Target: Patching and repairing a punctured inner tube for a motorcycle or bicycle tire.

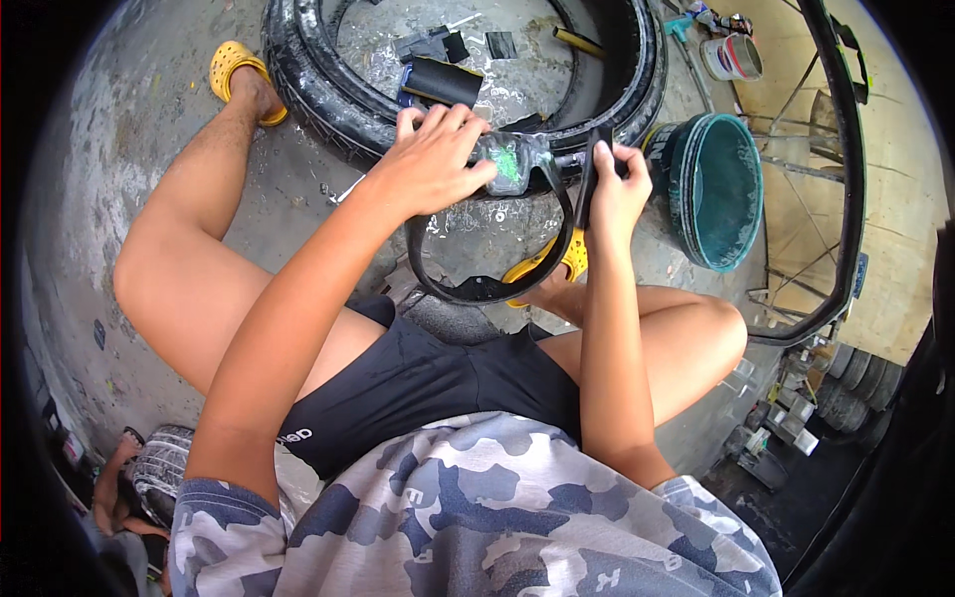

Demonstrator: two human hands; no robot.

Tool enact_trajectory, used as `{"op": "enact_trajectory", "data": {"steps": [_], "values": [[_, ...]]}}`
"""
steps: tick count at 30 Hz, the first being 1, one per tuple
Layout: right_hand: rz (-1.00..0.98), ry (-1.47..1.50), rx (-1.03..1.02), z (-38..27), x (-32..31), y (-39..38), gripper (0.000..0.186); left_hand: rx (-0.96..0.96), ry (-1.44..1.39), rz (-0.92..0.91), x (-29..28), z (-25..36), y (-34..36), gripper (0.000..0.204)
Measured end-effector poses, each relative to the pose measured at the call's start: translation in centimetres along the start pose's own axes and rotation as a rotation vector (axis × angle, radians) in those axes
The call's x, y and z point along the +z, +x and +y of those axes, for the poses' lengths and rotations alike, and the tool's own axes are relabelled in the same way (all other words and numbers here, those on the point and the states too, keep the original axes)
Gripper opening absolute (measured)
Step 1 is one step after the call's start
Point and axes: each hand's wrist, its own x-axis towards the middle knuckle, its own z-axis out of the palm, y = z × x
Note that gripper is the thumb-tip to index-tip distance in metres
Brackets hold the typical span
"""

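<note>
A black inner tube (422, 261) hangs in a loop over the near side of a large tyre (328, 114). Its flattened top section carries a greyish area with a bright green smear (509, 166). My left hand (433, 159) lies over that section's left end, fingers bent across it and thumb beside the green smear. At the other end, my right hand (619, 189) is closed on a flat black strip (589, 179) standing upright. Whether the strip is rubber or a tool, I cannot tell. The undersides of both grips are hidden.
Inside the tyre lie a black roll (445, 82), small dark pieces (501, 45) and a yellow-edged strip (579, 42). At right stand a teal bucket (718, 194), a white pail (733, 58) and a big black hoop (846, 199). A person (111, 488) is at lower left beside another tyre.
</note>
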Motion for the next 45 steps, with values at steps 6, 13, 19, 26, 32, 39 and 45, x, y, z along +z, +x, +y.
{"op": "enact_trajectory", "data": {"steps": [6, 13, 19, 26, 32, 39, 45], "values": [[-0.056, 0.295, 0.235, -0.8, 0.1, -3.2, 0.009, -0.084, -0.064, 0.048, 1.8, 4.0, 4.1, 0.062], [-0.049, 0.435, 0.330, -0.5, 0.4, -3.8, 0.010, -0.184, -0.150, 0.025, 2.2, 4.1, 5.1, 0.048], [0.053, 0.325, 0.190, 0.4, 1.3, -4.4, 0.013, -0.221, -0.303, -0.142, 1.1, 3.2, 5.5, 0.047], [0.077, 0.446, 0.307, 0.3, 1.2, -4.0, 0.011, -0.220, -0.120, -0.167, -0.1, 4.8, 6.1, 0.063], [0.082, 0.564, 0.424, -1.0, 0.9, -3.9, 0.010, -0.163, -0.076, -0.245, -1.0, 4.7, 8.6, 0.055], [0.073, 0.620, 0.461, -1.0, 0.9, -4.0, 0.009, -0.149, -0.209, -0.388, -1.7, 3.9, 8.9, 0.056], [0.079, 0.660, 0.500, -0.9, 0.9, -3.7, 0.009, -0.179, 0.007, -0.411, -2.2, 6.8, 8.8, 0.056]]}}
